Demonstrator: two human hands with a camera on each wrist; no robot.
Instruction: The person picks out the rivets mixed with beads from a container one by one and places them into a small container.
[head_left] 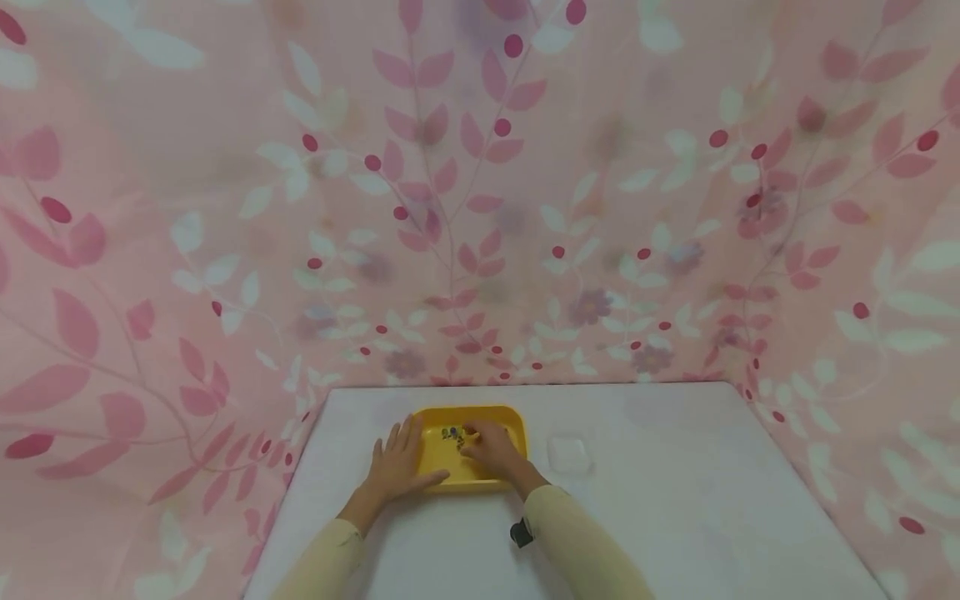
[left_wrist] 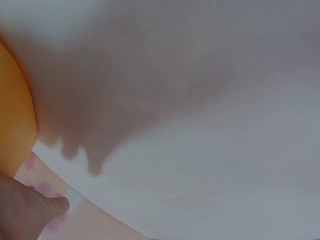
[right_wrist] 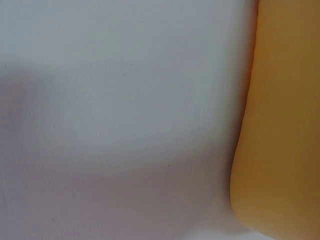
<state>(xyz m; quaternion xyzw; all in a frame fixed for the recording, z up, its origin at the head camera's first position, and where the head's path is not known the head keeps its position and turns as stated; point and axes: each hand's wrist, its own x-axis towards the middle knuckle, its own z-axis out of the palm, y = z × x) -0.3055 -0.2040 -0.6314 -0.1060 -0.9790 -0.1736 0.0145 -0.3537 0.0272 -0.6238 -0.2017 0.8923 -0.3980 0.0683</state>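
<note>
A yellow tray point(head_left: 483, 486) lies on the white table, with several small dark and multicoloured pieces point(head_left: 452, 433) inside it. My left hand point(head_left: 395, 468) rests at the tray's left edge, fingers spread and thumb along the near rim. Over the tray, my right hand point(head_left: 493, 450) reaches down with bent fingers, its fingertips right at the small pieces; I cannot tell whether it pinches one. The left wrist view catches the tray's side point(left_wrist: 14, 105) and part of the left hand point(left_wrist: 25, 210). In the right wrist view only the tray's outer wall point(right_wrist: 285, 125) shows, without the hand.
A small clear plastic container point(head_left: 570, 455) stands on the table just right of the tray. The white tabletop point(head_left: 712, 483) extends to the right. Pink floral fabric point(head_left: 480, 208) hangs behind the table and on both sides. A dark band point(head_left: 521, 533) sits at the right sleeve.
</note>
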